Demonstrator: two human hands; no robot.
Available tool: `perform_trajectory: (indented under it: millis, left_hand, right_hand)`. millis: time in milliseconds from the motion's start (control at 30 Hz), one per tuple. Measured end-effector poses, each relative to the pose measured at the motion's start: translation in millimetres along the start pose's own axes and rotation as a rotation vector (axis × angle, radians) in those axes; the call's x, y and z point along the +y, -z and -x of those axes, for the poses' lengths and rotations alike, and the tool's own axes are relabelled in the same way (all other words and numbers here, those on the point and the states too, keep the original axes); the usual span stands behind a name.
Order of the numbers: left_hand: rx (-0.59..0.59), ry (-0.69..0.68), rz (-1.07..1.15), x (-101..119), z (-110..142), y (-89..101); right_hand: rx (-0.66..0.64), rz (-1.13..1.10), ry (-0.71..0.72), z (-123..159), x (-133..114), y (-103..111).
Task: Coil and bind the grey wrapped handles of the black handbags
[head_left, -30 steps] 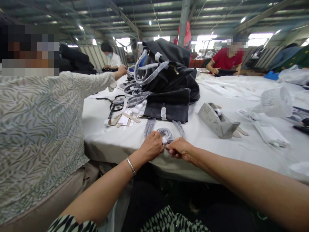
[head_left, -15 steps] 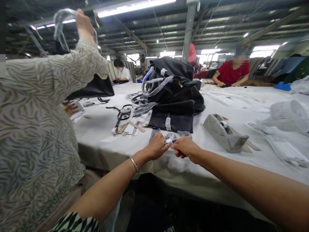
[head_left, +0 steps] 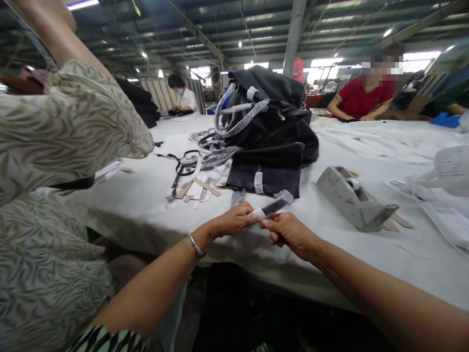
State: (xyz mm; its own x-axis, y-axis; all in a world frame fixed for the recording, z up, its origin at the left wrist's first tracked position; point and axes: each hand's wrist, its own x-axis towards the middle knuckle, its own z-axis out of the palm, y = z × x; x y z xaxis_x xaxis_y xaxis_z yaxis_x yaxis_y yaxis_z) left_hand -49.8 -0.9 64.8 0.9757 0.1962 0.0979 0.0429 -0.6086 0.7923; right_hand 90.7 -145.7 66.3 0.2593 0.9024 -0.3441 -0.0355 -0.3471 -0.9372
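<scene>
Head view, left to right: a co-worker's patterned sleeve reaches in beside you, and loose card strips lie on the tabletop; being thin, they probably slide and bend easily. Your left hand pinches the near end of the wrapped strap between thumb and fingers, beside its white band. You have that strap at the table's near edge, in front of the flat black bag, its far end angled up and rightward. It looks light and bendable, with film that may slip or crinkle under your fingertips; the banded part should give you the surest grip. Behind, the piled black bags look soft and floppy, likely heavier together, their wrapped handles the natural place to take hold. Your right hand has thumb and forefinger pressed together just by the band; you cannot tell whether anything thin sits between them. Further right, the grey tape dispenser looks rigid and fairly weighty, best gripped by its body.
</scene>
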Motion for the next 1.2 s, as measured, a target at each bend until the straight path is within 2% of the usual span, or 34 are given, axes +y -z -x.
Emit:
perform_trajectory:
  millis: [167, 333, 467, 567, 667, 833, 900, 967, 1033, 1133, 1200]
  left_hand:
    - [-0.03, 0.01, 0.095, -5, 1, 3.5]
    - [-0.023, 0.059, 0.271, -15, 1, 0.2]
    - [0.009, 0.122, 0.375, -22, 2, 0.0]
    - [0.033, 0.173, 0.523, -29, 4, -2.0]
    - [0.111, 0.229, 0.671, -36, 5, -5.8]
    - [0.186, 0.261, 0.937, -37, 7, -8.0]
    - [0.195, 0.242, 0.967, -36, 6, -7.6]
    - [0.202, 0.222, 0.925, -34, 6, -7.9]
    - [0.213, 0.19, 0.769, -30, 6, -9.8]
    - [0.188, 0.087, 0.303, -19, 7, -15.8]
    - [0.194, 0.002, 0.023, -9, 9, -21.0]
  right_hand:
    - [-0.055, 0.32, 0.106, -11, -2, 7]
    - [0.042, 0.503, 0.294, -20, 5, 8]
    - [0.191, 0.932, 0.476, -32, 5, 12]
    - [0.229, 1.178, 0.449, -42, 1, 14]
    - [0.23, 1.214, 0.369, -52, 0, 15]
    - [0.137, 1.151, 0.484, -59, 10, 33]
    - [0.208, 1.056, 0.507, -51, 16, 39]
    - [0.331, 0.857, 0.487, -36, 20, 38]
    - [0.334, 0.548, 0.402, -17, 19, 28]
    - [0.181, 0.071, 0.156, 8, 13, 3]
    - [0.139, -0.146, 0.027, 16, 8, -13]
